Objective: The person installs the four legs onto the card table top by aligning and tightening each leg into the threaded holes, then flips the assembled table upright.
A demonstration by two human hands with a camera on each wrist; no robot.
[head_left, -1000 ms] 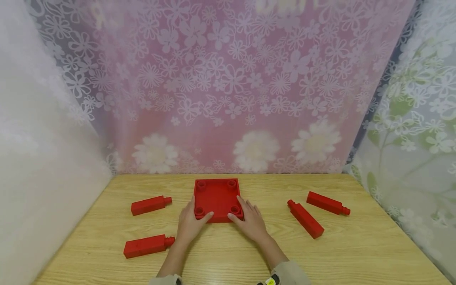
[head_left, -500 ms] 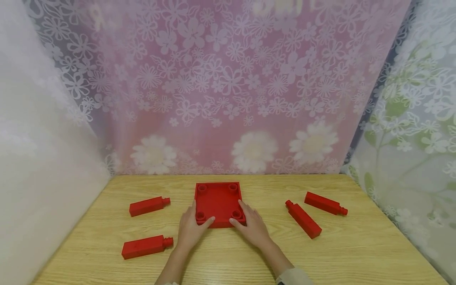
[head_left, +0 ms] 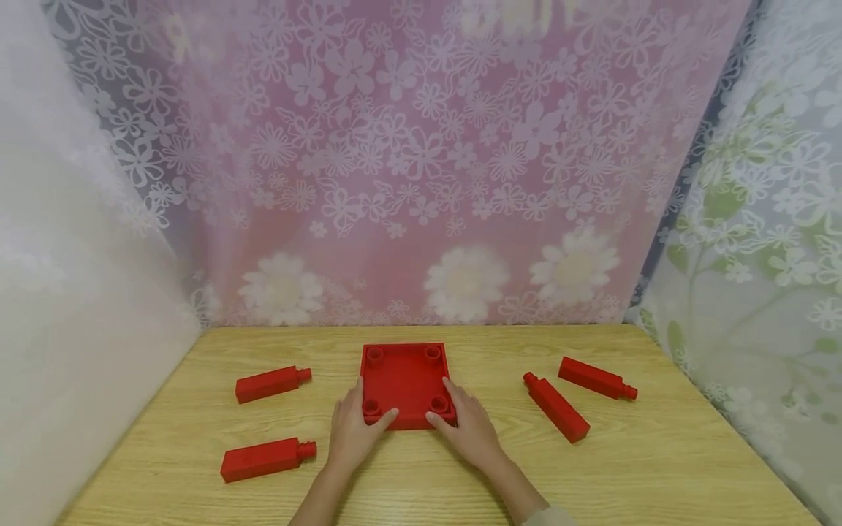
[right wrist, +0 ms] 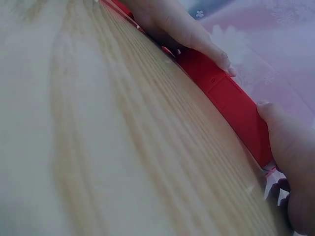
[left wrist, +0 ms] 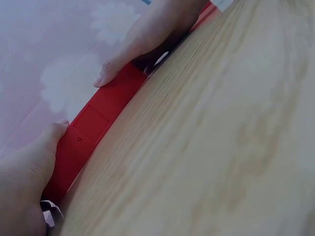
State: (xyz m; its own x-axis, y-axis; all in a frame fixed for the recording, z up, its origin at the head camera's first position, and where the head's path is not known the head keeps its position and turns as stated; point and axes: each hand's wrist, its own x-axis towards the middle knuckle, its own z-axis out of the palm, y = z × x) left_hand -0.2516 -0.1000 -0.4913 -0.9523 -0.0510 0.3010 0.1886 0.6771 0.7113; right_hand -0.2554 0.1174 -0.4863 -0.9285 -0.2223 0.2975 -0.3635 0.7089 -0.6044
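A red square tabletop [head_left: 404, 380] with a raised rim lies on the wooden table, a round socket in each corner. My left hand [head_left: 349, 435] grips its near left corner, thumb on the front edge and fingers along the left side. Mirroring that, my right hand [head_left: 473, 431] holds the near right corner. In the left wrist view the tabletop's front wall [left wrist: 91, 123] shows a shallow recessed rectangle between both thumbs. The right wrist view has the same wall [right wrist: 224, 93] close over the wood. Fingers under the sides are partly hidden.
Two red square legs with threaded ends lie at the left, a far leg [head_left: 268, 384] and a near leg [head_left: 262, 460]. At the right are an inner leg [head_left: 558, 410] and an outer leg [head_left: 592, 377]. Floral curtains [head_left: 395, 183] stand behind the wooden table [head_left: 408, 482].
Both hands have drawn the red tabletop slightly toward the person, keeping their grip at its near corners. The loose legs stay put apart from a small shift of the head view.
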